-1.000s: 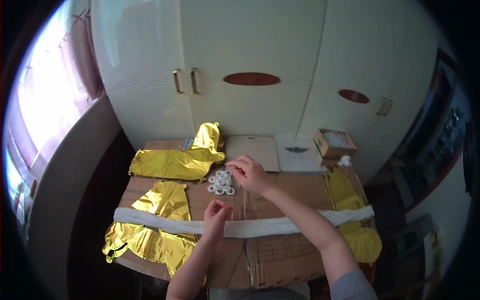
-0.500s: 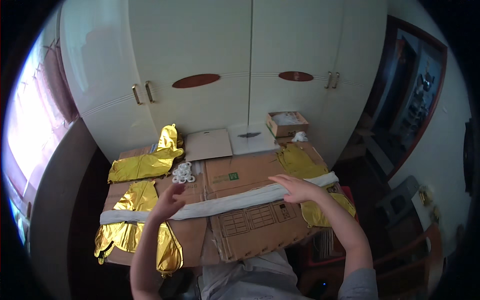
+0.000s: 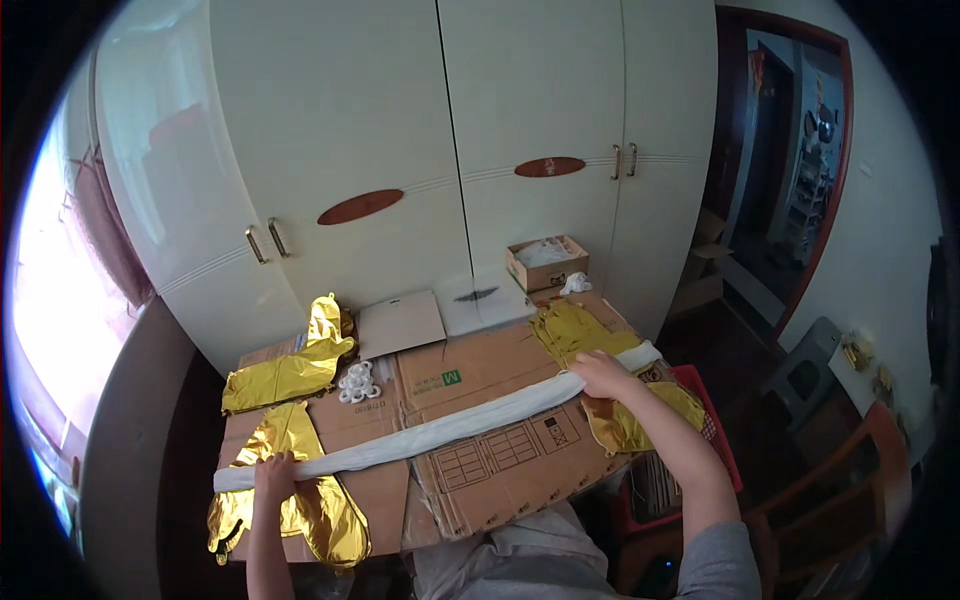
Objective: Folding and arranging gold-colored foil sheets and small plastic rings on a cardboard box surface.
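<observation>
A long white bundle [image 3: 430,436], seemingly of thin strands, lies across the cardboard-covered table from left to right. Near its left end my left hand [image 3: 275,474] is closed round it, above a flat gold foil balloon [image 3: 325,520]. Toward the other end, my right hand [image 3: 602,377] grips the bundle from above, fingers bent over it. Beneath that end lies another flat foil balloon [image 3: 640,428], gold and dull. The fingertips of both hands are partly hidden.
At the far left are more gold foil [image 3: 280,380] and a heap of white rings [image 3: 358,383]. A cardboard piece [image 3: 402,325], a white flat box [image 3: 485,300] and an open box [image 3: 548,265] stand along the cabinet. A red crate [image 3: 728,465] sits by the table's right side.
Both hands have come down onto the white bundle and closed on it, the left one toward its left end. The view has shifted, so the table sits lower in the picture.
</observation>
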Motion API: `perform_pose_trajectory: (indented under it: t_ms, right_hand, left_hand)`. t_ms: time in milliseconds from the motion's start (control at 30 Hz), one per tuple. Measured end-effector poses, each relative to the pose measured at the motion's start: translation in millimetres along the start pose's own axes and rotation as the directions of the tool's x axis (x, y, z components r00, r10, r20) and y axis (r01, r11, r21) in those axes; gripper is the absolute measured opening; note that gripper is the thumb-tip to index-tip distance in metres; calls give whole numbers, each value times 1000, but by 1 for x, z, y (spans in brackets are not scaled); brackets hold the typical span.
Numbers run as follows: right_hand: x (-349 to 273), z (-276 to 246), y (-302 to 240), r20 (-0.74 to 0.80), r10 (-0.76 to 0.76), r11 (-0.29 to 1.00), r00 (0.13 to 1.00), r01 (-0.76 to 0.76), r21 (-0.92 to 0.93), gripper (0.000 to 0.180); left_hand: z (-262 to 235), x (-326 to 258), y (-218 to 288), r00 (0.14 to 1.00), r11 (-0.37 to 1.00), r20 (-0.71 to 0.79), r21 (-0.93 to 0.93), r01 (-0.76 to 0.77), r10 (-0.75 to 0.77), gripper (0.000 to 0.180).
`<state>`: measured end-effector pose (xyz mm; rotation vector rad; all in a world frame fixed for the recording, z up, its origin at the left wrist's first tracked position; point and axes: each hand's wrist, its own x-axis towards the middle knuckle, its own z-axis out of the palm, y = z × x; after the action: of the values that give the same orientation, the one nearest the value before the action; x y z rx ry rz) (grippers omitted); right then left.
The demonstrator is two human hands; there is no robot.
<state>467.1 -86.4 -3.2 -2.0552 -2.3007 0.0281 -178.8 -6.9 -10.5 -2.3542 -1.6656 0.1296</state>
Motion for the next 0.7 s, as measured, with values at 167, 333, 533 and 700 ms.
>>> perform_pose_trajectory:
  t_ms: [167,333,533,700]
  right_hand:
    - [-7,-14,13,-233,-63,984,970,100,148,14]
    - [-13,-41,21,-193,8,990,981,20,143,15]
    - [-45,-68,63,-304,-100,992,947,70,-106,19]
    - [-82,-65,82,-414,-105,991,904,58,-125,18]
  left_hand:
    - [14,6,-28,994,994,-106,-113,0,-12,10]
    - [-22,2,-60,870,918,-454,-396,-7,-190,23]
    - [-38,-34,-118,795,820,-495,-572,7,-352,29]
    - [8,-133,-247,623,484,-481,-856,-181,-617,19]
